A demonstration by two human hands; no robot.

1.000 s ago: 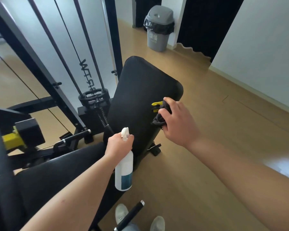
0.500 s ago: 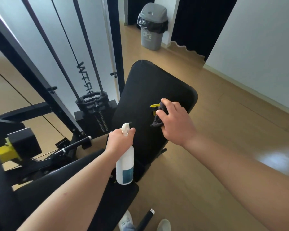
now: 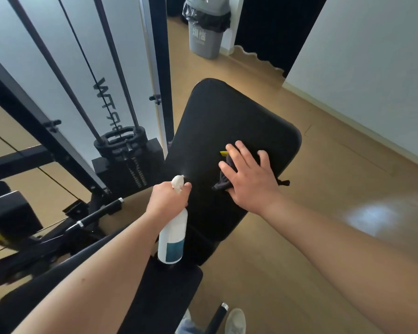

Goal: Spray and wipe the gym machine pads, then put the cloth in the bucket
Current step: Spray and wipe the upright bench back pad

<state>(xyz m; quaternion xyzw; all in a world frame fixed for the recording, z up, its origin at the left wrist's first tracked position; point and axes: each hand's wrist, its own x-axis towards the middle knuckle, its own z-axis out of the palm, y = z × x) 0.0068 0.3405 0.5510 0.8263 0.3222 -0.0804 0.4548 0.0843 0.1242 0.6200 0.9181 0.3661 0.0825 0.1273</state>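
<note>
A black back pad of the gym bench slopes away from me in the middle of the view. My right hand lies flat with spread fingers on a dark cloth, pressing it onto the pad; a yellow bit shows at the fingertips. My left hand grips the neck of a white spray bottle with a teal label, its nozzle facing the pad. The black seat pad lies below the bottle.
A cable machine frame with its weight stack stands to the left. A grey bin with a black liner stands at the back by a dark curtain. Wooden floor spreads to the right. My shoes show below.
My right hand has opened from a curled grip on the cloth to flat, spread fingers pressing it on the pad. The view has moved closer over the bench.
</note>
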